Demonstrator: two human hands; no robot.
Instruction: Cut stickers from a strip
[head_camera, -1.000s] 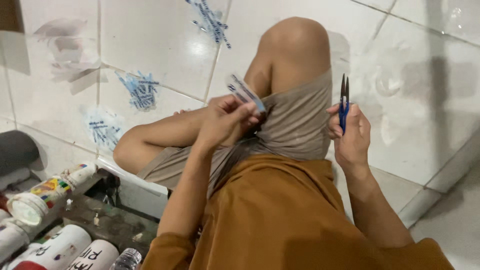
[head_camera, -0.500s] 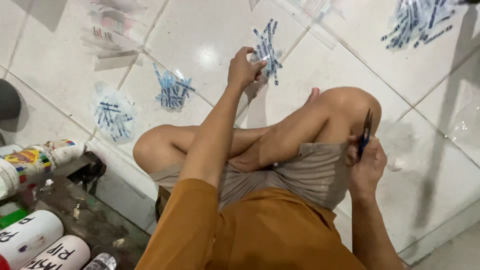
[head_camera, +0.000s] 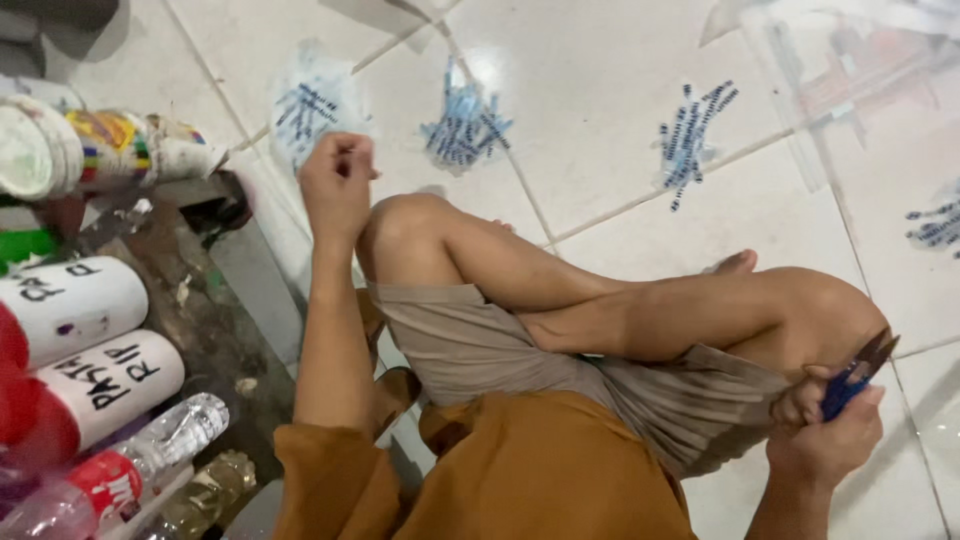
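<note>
I sit on a white tiled floor with my legs folded. My left hand (head_camera: 338, 185) is raised beside my left knee with its fingers curled shut, and nothing shows in it. It is closest to a pile of small blue pieces (head_camera: 305, 105) on the tiles. More such piles lie further right (head_camera: 465, 125) (head_camera: 690, 135) (head_camera: 935, 225). My right hand (head_camera: 828, 440) rests by my right knee and grips blue-handled snips (head_camera: 855, 378) with the blades pointing up and right.
White cylindrical containers (head_camera: 75, 300) (head_camera: 110, 380) lie at the left, with a plastic bottle (head_camera: 150, 460) below them and colourful cups (head_camera: 120, 145) above. A dark tray edge (head_camera: 260, 290) runs beside my left leg. A clear plastic bag (head_camera: 860, 70) lies at the top right.
My left hand held a small piece by my knee, reached out to a pile on the floor, and has now drawn back with nothing visible in it. The right hand kept the snips.
</note>
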